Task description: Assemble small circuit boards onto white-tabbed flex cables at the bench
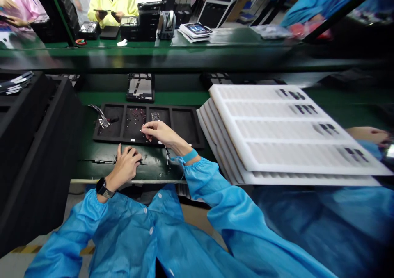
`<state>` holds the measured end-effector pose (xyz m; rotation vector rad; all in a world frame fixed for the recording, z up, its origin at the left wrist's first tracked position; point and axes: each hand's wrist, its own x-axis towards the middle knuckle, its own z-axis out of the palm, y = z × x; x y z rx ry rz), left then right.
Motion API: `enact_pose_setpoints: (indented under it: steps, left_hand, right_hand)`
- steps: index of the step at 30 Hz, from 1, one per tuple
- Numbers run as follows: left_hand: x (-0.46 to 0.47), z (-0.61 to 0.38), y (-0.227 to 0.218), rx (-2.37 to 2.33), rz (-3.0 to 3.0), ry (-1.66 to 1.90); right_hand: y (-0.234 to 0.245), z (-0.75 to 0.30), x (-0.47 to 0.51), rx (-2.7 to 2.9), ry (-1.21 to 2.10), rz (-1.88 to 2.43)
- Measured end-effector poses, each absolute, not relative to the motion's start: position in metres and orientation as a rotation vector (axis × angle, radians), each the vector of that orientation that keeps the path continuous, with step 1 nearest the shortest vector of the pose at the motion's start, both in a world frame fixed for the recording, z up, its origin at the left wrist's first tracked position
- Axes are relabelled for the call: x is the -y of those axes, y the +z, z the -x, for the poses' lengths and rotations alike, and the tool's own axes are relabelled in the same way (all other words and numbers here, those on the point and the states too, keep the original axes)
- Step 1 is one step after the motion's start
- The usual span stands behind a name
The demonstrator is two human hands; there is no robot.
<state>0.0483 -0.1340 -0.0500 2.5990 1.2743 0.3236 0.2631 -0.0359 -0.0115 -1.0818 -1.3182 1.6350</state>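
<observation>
My right hand is over a black foam tray, thumb and forefinger pinched together; whatever is between them is too small to make out. Tiny reddish parts lie scattered in the tray compartment beside its fingertips. A small patterned piece sits in the compartment just behind this hand. My left hand rests on the green bench in front of the tray, fingers bent down over something dark that they mostly hide. Thin dark strips stick out to its left.
To the right rises a stack of white foam trays with dark parts in its slots. Black crates stand on the left. Behind the tray lies a flat device. Small cables fill the left compartment. A co-worker's hand shows far right.
</observation>
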Motion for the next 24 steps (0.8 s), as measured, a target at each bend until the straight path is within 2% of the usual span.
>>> enact_pose_setpoints:
  steps: [7, 14, 24]
  left_hand:
    - [0.134, -0.048, -0.05, -1.276, -2.521, 0.393]
    - [0.119, -0.05, -0.045, -1.258, -2.449, 0.27]
    - [0.12, -0.054, -0.044, -1.27, -2.44, 0.296]
  right_hand:
    - [-0.012, -0.263, 0.033, 1.529, 1.6, 1.022]
    - [-0.021, -0.276, 0.03, 1.421, 1.668, 1.013]
    - [-0.035, -0.283, 0.032, 1.461, 1.7, 0.976]
